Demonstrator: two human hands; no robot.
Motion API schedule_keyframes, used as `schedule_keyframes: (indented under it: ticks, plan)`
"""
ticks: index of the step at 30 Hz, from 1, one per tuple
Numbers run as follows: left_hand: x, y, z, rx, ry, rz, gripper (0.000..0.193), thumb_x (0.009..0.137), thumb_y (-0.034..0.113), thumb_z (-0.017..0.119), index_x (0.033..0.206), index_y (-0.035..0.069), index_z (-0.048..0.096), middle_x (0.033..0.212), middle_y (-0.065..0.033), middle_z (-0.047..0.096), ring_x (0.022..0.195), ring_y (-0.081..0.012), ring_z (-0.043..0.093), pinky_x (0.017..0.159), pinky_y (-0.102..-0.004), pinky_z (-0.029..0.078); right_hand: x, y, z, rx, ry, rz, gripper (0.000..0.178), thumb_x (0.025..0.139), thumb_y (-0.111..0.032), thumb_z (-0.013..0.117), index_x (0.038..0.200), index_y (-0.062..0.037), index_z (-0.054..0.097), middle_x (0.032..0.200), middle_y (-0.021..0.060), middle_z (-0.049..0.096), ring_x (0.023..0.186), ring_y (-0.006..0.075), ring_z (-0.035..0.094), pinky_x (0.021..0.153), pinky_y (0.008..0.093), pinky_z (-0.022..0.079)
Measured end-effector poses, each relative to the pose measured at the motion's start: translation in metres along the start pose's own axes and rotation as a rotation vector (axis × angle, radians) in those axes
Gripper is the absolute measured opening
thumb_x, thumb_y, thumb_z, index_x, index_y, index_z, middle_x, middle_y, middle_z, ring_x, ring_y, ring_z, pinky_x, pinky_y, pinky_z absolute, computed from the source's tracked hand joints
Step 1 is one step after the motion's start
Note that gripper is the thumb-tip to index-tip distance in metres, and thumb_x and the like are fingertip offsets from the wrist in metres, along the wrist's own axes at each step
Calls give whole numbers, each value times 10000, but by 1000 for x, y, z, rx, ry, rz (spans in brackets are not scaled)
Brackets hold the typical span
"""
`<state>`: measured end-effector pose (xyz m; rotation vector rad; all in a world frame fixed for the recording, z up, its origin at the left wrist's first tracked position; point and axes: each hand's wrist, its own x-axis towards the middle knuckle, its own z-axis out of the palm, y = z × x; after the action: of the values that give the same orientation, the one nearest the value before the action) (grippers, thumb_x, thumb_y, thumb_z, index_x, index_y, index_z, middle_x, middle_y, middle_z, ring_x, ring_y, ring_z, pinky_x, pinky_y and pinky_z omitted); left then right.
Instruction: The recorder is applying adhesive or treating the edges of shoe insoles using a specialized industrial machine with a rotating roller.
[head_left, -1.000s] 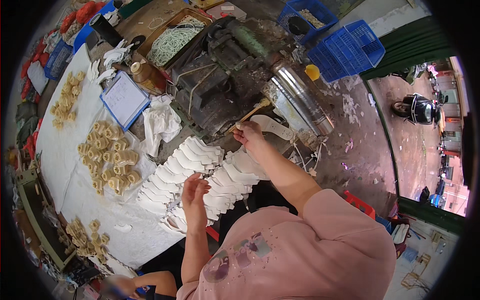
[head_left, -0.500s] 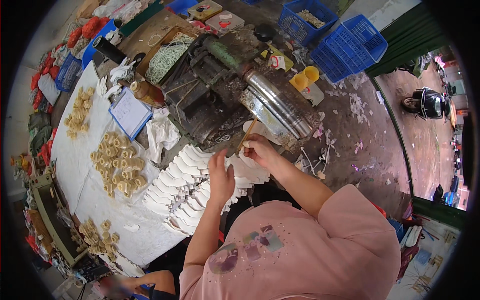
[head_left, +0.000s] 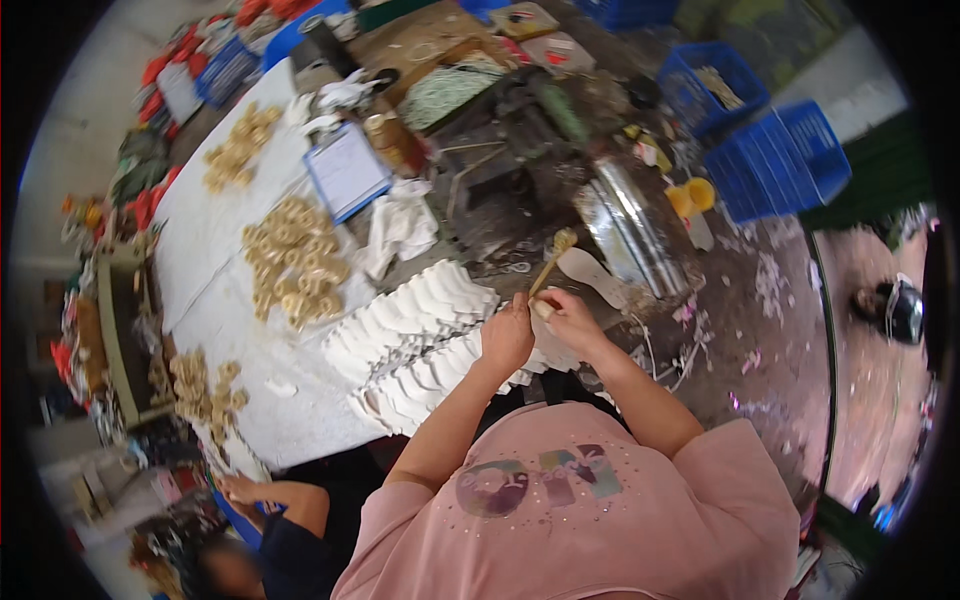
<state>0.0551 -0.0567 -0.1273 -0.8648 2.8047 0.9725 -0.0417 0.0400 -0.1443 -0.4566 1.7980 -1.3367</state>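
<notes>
My left hand (head_left: 507, 338) is closed, its fingertips at the lower end of a thin tan stick (head_left: 543, 275). The stick slants up to a beige lump at its far tip. Close beside it, my right hand (head_left: 574, 322) pinches a small pale beige piece (head_left: 542, 309); its fingers partly hide this piece. Both hands almost meet over the table's near edge. Left of them lie rows of overlapping white curved pieces (head_left: 415, 310). A pale flat oval piece (head_left: 592, 274) lies just beyond my right hand.
A machine with a shiny metal roller (head_left: 640, 225) stands beyond my hands. Piles of beige rolled pieces (head_left: 290, 260) lie on the white table covering (head_left: 215, 300), near a clipboard (head_left: 347, 172). Blue crates (head_left: 780, 165) stand far right. Another person's hand (head_left: 240, 488) is at lower left.
My left hand has gone from open fingers to closed and come up against my right hand. The stick's beige tip now shows clear of the roller. The whole view has shifted.
</notes>
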Motion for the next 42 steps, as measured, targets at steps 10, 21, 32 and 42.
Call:
schedule_keyframes:
  ticks: [10,21,32,42]
  plan:
    - [-48,-19,-38,-645,143,-109,265,932,139,401,1112,63,581,579,-2,395,547,-92,383,521,-258,343,-51,-63,-14,-432,60,-603,288,666,63,527,942,-17,551,897,132,557,834,316,531,737,387,436]
    - [-36,11,-65,-797,-177,104,237,937,178,448,1048,9,571,587,-2,366,569,-86,342,519,-236,329,-55,-103,-16,-704,131,-1071,298,594,36,613,883,-31,583,932,78,548,908,256,519,808,387,393]
    - [-16,10,-55,-786,-235,54,162,933,158,448,836,51,521,579,39,380,504,-53,362,438,-215,294,-28,-92,-15,-980,67,-861,163,661,-150,595,803,-72,575,660,23,587,650,173,579,637,312,375]
    - [-10,12,-46,-225,117,345,75,852,90,527,868,19,541,535,-102,502,445,-311,501,440,-375,407,-3,-92,-14,-977,148,-951,211,639,-171,620,812,-61,572,603,25,586,560,189,579,531,325,393]
